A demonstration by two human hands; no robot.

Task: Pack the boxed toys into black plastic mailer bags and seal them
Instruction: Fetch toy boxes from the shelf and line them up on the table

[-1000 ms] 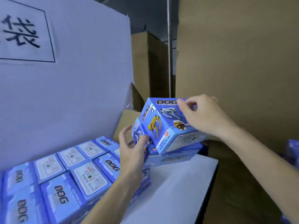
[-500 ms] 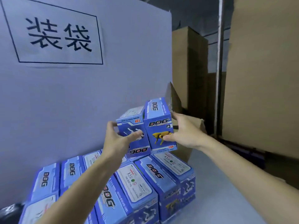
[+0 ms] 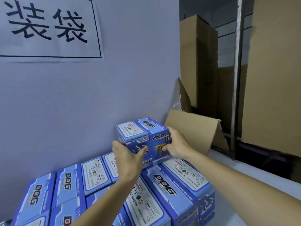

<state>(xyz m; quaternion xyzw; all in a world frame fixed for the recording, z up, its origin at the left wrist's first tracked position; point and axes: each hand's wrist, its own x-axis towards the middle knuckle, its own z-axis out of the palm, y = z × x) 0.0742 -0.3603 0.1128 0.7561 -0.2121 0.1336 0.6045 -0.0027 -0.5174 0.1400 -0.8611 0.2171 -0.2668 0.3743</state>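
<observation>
wall board point(image 3: 81, 103): big pale panel right behind the stack, paper sign point(image 3: 48, 28) up top. hard stop at the back, no room to push past it.
cartons point(image 3: 273, 79): brown cardboard fills the right side; one open flap point(image 3: 195, 128) leans in close beside the right hand. a dark upright post point(image 3: 237, 79) stands beyond the table edge.
table point(image 3: 244, 201): bare strip shows to the right of the stack, far edge runs under the post. best open room for moving, by my read.
stack point(image 3: 171, 190): blue toy boxes lying flat in rows, tight against each other, front ones run out of view at the bottom.
pair of boxes point(image 3: 145, 137): two upright boxes side by side, touching, sitting on the back row of the stack, near the board.
left hand point(image 3: 128, 155): fingers curled round the left box, thumb on its front face.
right hand point(image 3: 176, 144): wrapped on the right box's outer side, thumb on the front.
step: looks like handling the pair on top of the stack; no black bags in view.
tip: squeeze both boxes together evenly, keep bases flat on the row below, don't tilt into the board.
risk: right elbow swing could clip the flap.
</observation>
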